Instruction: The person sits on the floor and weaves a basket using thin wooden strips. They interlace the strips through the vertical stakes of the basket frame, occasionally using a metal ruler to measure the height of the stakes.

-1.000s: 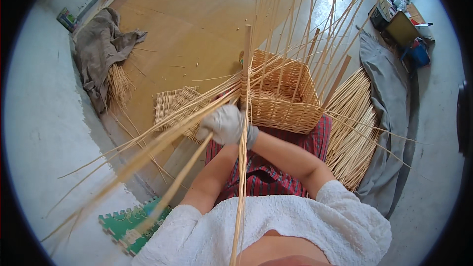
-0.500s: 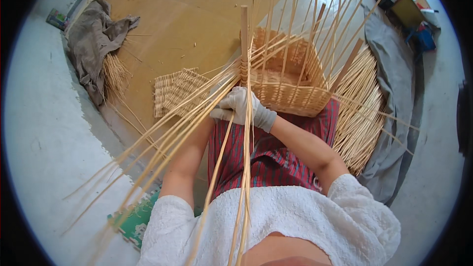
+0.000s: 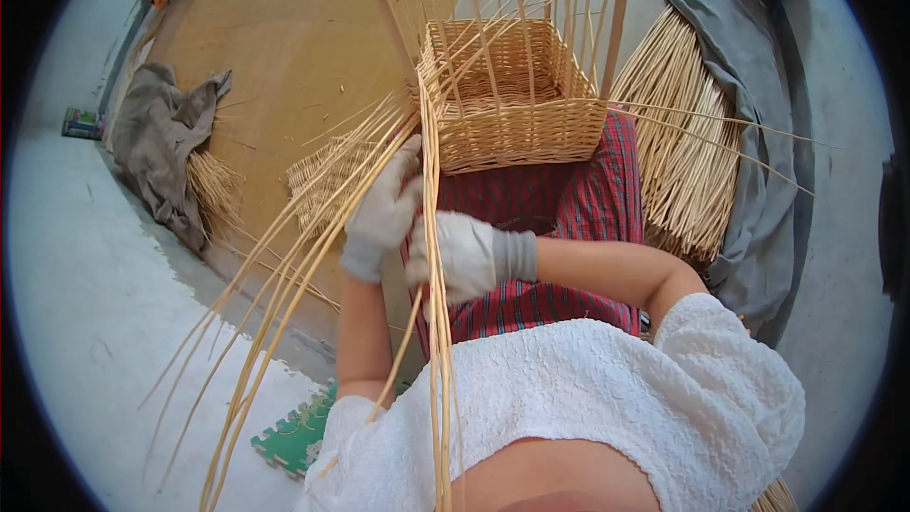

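the basket (image 3: 521, 137) stands ahead of the person, at the far end of the red striped cloth (image 3: 592, 199) over the legs, its near wall overlapping that cloth. it is box-shaped and open at the top, woven in close rows of pale honey-coloured rods; the inside, seen from above, looks a little darker and more orange. wooden posts (image 3: 615, 38) rise at its corners, the near left one leaning outward, and thin uprights (image 3: 526, 62) stick up from the walls, well above the weave. at the near left corner many rod ends gather: one lot of long rods (image 3: 311, 259) fans down to the left, and a few strands (image 3: 433, 228) run straight down toward the person's white top. two rods poke out sideways from the near right corner. both hands wear pale gloves. the right hand (image 3: 460, 254) is curled, pinching a loose rod (image 3: 406, 337) that slants down to the left; its fingertips are blurred. the left hand (image 3: 384, 204) reaches up beside the fanned rods with fingers bent; whether it grips any cannot be told. a flat woven piece (image 3: 318, 161) lies on the floor behind the fan.
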The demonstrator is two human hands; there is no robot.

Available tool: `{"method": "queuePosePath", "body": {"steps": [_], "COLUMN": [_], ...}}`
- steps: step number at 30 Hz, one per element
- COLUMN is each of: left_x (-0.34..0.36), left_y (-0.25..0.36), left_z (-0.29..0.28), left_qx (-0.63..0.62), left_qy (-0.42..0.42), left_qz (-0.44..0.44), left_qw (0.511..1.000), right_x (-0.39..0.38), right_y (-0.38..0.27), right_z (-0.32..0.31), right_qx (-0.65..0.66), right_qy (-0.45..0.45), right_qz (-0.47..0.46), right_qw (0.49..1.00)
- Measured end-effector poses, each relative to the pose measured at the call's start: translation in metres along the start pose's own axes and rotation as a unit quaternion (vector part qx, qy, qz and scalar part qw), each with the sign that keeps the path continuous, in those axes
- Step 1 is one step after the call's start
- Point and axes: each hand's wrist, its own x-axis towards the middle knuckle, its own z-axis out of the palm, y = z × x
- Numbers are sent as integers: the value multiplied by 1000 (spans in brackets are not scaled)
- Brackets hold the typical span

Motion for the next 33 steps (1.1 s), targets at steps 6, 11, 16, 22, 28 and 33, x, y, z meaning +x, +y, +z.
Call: {"method": "queuePosePath", "body": {"steps": [6,11,16,22,28,33], "left_x": [5,18,-2,32,66,72], "left_y": [48,-4,-8,-60,-94,-79], "left_z": [38,-26,36,94,68,76], "left_qx": [-141,-251,-151,-23,-40,-6], "left_qy": [113,134,203,216,62,134], "left_qz": [182,151,236,50,-19,33], "left_qw": [967,947,938,975,997,990], "right_x": [-6,-96,-131,-142,-136,-78], "right_y": [-30,79,135,106,106,81], "right_z": [-22,-106,-108,-128,-99,-101], "right_qx": [15,415,354,163,75,143], "right_qy": [-137,440,401,363,432,513], "right_qz": [140,348,270,465,443,326], "right_qw": [981,716,801,791,782,781]}}
